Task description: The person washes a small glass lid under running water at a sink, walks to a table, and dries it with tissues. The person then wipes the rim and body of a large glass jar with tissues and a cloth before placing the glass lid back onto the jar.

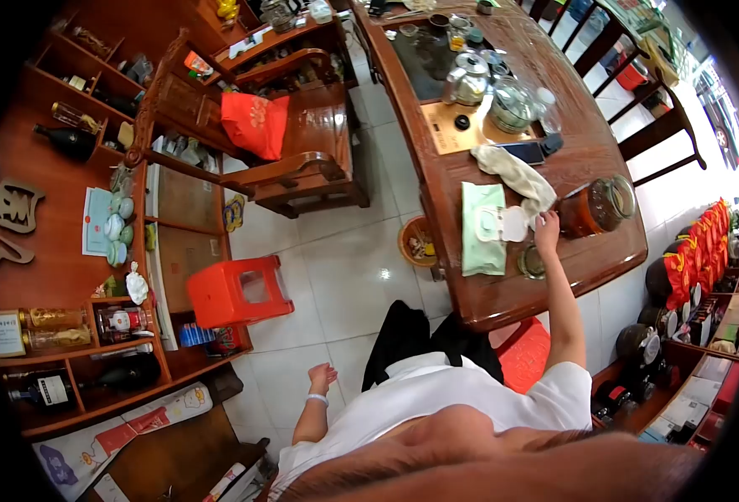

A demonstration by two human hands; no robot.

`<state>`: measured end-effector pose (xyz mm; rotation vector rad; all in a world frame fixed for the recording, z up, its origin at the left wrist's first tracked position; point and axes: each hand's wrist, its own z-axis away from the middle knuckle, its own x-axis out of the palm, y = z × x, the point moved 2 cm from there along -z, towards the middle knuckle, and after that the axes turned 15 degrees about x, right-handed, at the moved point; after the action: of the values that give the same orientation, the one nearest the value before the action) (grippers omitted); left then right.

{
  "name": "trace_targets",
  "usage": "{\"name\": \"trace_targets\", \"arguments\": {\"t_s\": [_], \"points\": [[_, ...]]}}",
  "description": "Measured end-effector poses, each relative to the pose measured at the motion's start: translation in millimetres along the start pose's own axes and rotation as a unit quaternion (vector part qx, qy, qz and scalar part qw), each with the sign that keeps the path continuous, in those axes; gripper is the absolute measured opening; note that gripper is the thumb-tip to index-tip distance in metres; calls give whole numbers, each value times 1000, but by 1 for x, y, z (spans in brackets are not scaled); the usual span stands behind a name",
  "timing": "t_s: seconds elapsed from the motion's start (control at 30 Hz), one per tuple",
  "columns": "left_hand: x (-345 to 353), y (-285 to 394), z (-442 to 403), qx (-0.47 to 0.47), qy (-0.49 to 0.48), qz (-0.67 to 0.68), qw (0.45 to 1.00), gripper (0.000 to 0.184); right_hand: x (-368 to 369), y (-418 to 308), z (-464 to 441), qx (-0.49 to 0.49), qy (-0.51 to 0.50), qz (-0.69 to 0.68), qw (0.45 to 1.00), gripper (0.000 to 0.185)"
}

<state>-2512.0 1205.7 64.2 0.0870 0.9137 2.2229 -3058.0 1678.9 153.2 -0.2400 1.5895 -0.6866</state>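
The right hand (pixel 547 230) reaches over the counter (pixel 503 305), its fingers drawn together beside the raised lid (pixel 515 224) of a wipes packet (pixel 480 261); whether they pinch anything, I cannot tell. The left hand (pixel 322 376) hangs above the floor (pixel 336 289), away from the counter, fingers loosely spread and holding nothing.

The counter is dark reddish-brown wood, glossy, with a rounded corner and a thick moulded edge. Just beside the right hand is a big jar (pixel 583 209) of clear, rounded glass, tilted in this view, with reddish-brown contents. A small glass (pixel 531 262), squat and see-through, stands below the hand near the packet. Beyond, a cream cloth (pixel 527 182) lies in soft, crumpled folds, reaching towards the hand. A flat dark phone (pixel 523 152) lies past it, near a smooth golden tray (pixel 446 138).

The packet lies flat near the counter's edge, left of the right hand. It is a soft pale-green oblong with slightly wrinkled, shiny film and crimped ends; its stiff white plastic lid is flipped open to the right, smooth and rounded.
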Motion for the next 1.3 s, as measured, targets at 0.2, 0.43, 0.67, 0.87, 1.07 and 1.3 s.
{"name": "trace_targets", "arguments": {"t_s": [0.2,0.43,0.67,0.87,1.07,1.3], "points": [[-43,28,-52,-60,25,-67,996,23,27,-139,24,-167,-41,-145,974,12],[42,121,-94,59,-133,-27,989,25,78,-163,103,-121,-170,-146,967,12],[66,211,-185,251,-126,-131,951,23,148,-196,74,-116,-142,-47,982,16],[22,271,-264,161,11,-220,962,15,212,-237,33,-26,-174,107,979,52],[76,351,-328,293,28,-283,913,19,221,-256,10,64,-254,187,947,60],[266,532,-330,542,-82,-247,799,21,211,-267,3,35,-314,258,913,57]]}}
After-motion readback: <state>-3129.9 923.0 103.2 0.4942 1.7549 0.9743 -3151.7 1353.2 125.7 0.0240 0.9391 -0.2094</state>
